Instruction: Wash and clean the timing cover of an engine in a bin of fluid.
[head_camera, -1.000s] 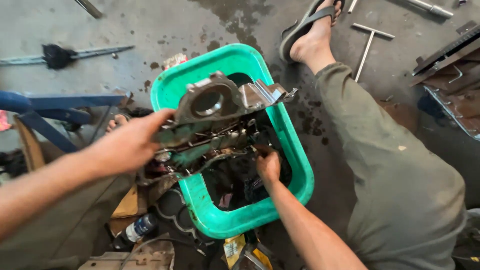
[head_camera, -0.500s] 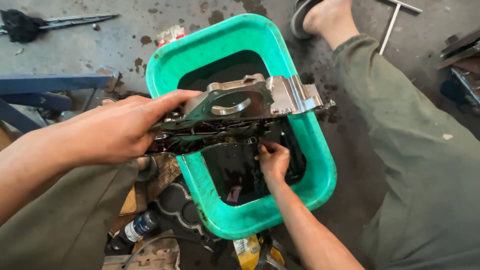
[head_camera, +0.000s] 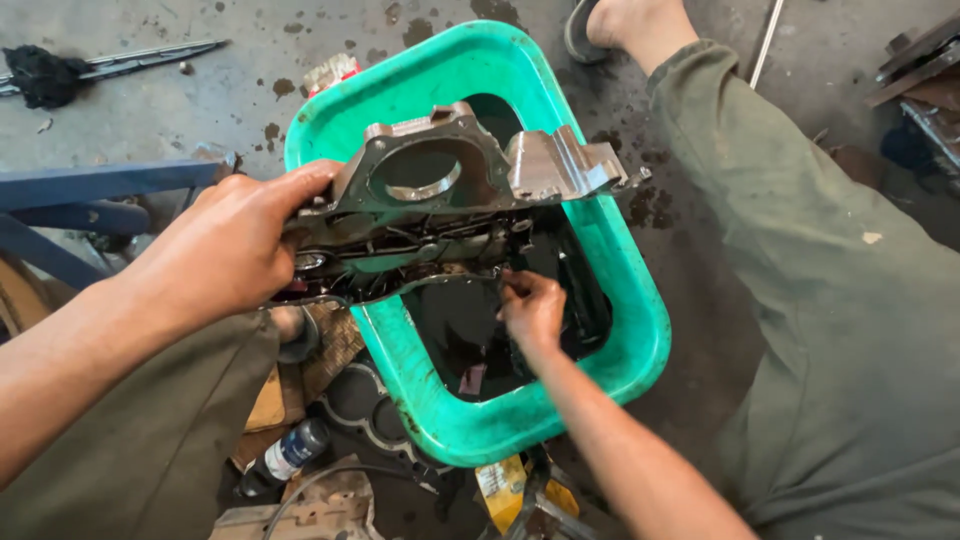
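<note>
Left hand (head_camera: 225, 250) clamped on the near-left edge of a grey metal engine part (head_camera: 450, 205), fingers curled over the top, thumb side underneath; the part is held up over a green plastic tub (head_camera: 610, 375), tilted, its greasy underside facing the camera. Large round opening in the part's upper face, a bright machined lug at its right end reaching past the tub's right rim.

Right hand (head_camera: 532, 305) below the part, inside the tub's outline, fingers drawn together and touching the part's lower edge near its middle. Whether they pinch anything small there cannot be told; fingertips are dark with oil.

The tub sits on a stained concrete floor (head_camera: 150, 100) and holds black liquid, visible under the right hand. Both legs in olive trousers (head_camera: 840, 330) flank the tub, the right leg stretched along its right side, foot in a sandal (head_camera: 585, 30) at the top.

Around: blue metal frame (head_camera: 90, 190) at left, just beside the left hand. Black rag (head_camera: 45, 75) lying with a long metal tool at upper left. Small bottle (head_camera: 290, 455) and a dark flat gasket (head_camera: 355, 395) on the floor near the tub's lower left corner. Yellow object (head_camera: 500, 485) below the tub.
</note>
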